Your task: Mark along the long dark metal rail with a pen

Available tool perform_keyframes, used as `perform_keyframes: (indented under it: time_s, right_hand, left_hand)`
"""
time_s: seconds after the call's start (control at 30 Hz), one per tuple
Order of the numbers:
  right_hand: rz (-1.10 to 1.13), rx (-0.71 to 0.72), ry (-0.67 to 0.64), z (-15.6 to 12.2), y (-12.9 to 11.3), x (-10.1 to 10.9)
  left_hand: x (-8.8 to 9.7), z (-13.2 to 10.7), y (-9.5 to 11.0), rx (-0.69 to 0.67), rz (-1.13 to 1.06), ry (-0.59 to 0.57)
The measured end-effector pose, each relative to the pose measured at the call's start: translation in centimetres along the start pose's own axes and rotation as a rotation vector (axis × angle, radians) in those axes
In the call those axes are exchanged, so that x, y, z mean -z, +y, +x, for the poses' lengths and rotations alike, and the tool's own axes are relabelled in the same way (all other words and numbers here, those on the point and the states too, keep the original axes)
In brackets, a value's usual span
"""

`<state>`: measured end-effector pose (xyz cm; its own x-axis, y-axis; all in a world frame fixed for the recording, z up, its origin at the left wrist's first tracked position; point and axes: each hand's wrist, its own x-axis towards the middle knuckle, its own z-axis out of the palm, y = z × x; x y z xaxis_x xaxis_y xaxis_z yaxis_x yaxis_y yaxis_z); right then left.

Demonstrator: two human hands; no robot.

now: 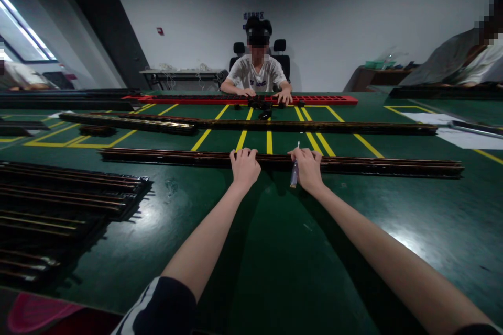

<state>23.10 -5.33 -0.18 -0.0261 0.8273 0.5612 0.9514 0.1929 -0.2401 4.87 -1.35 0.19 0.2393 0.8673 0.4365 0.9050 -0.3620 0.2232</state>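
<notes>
A long black bar with thin copper-coloured strips along it lies crosswise on the green table in front of me. My left hand is closed over it left of its middle, fingers curled over the far edge. A short way to the right, my right hand rests on the same bar. It also holds a small screwdriver, whose translucent purplish handle points toward me and whose metal tip sticks out beyond the fingers. My right fingertips are partly hidden behind the hand.
Similar bars lie farther back, and more are stacked at the left. Opposite, a person handles small black parts at a red slotted rail. White papers lie at right. Yellow tape marks the green table.
</notes>
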Motion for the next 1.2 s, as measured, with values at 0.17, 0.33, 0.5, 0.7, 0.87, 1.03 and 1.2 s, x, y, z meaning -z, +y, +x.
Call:
perform_keyframes:
  time_s: [0.17,0.33,0.5,0.7,0.87,1.03,1.2]
  right_hand:
    - [-0.017,0.004,-0.023,-0.2,0.2,0.2]
    - [-0.052,0.102,-0.038,-0.1,0.3,-0.2]
    - [0.004,0.045,-0.028,0.1,0.4,-0.6]
    - [0.017,0.012,0.006,0.1,0.4,-0.6]
    - [0.030,-0.065,0.067,0.0,1.3,-0.6]
    - [0.017,-0.015,0.070,-0.2,1.3,-0.5]
    - [0.025,0.061,0.036,-0.1,0.9,-0.4]
  left_hand:
    - [0.0,0.0,0.0,0.003,-0.001,-0.009]
    - [-0.1,0.0,0.1,-0.003,0.017,0.013]
    - [-0.2,0.0,0.0,-0.004,0.008,0.020]
    - [0.0,0.0,0.0,-0.007,-0.019,0.017]
    - [0.0,0.0,0.0,0.000,-0.021,0.022]
    - [-0.2,0.0,0.0,0.000,-0.032,0.038]
    - [-0.2,0.1,0.0,-0.004,-0.039,0.039]
